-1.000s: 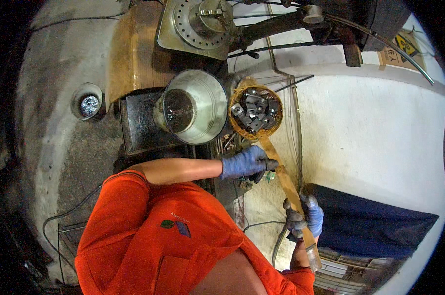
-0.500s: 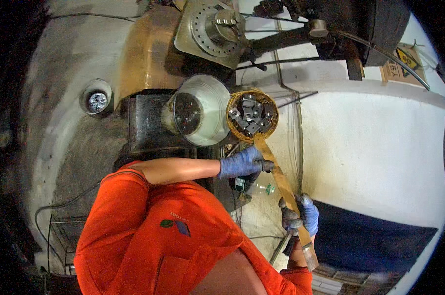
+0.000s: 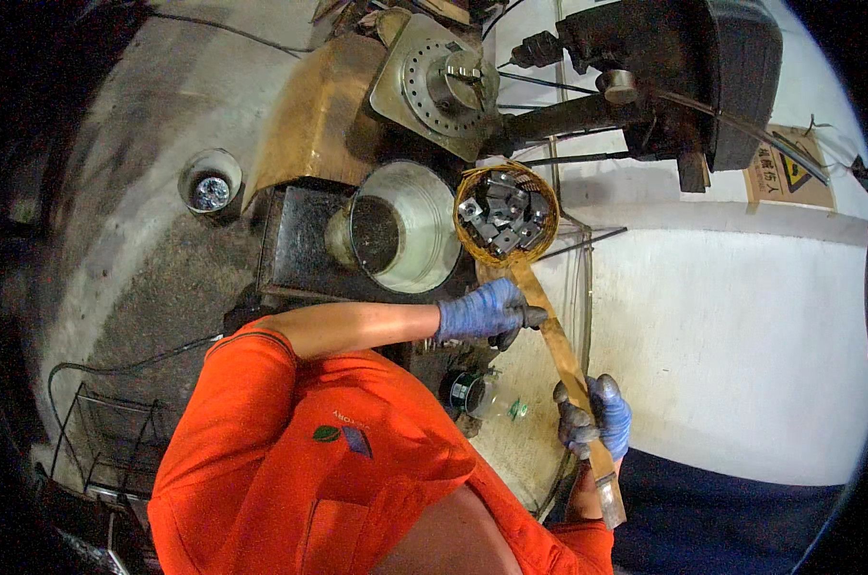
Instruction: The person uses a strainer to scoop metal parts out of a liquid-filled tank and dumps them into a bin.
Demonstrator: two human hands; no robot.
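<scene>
Both my hands wear blue gloves with dark fingertips, and a long flat tan strip (image 3: 561, 355) slants between them. My left hand (image 3: 490, 311) closes on its upper part, just below the wicker basket. My right hand (image 3: 594, 416) wraps round the strip lower down. Past that hand, the strip's end is silvery grey. The upper end reaches the near rim of the basket (image 3: 459, 217) and seems to overlap it. Small grey metal blocks (image 3: 504, 213), several with holes, fill the basket. Whether the strip touches the blocks I cannot tell.
A pale bucket (image 3: 417, 251) stands left of the basket on a dark box (image 3: 298, 251). Behind them is a machine's round drilled plate (image 3: 453, 91). A small pail (image 3: 210, 179) sits further left. A clear bottle (image 3: 492, 395) lies below my left hand. A white wall (image 3: 731, 345) rises at the right.
The view has shifted, so the basket, bucket and machine appear a little further right. Both hands keep hold of the strip, which has barely moved relative to the basket.
</scene>
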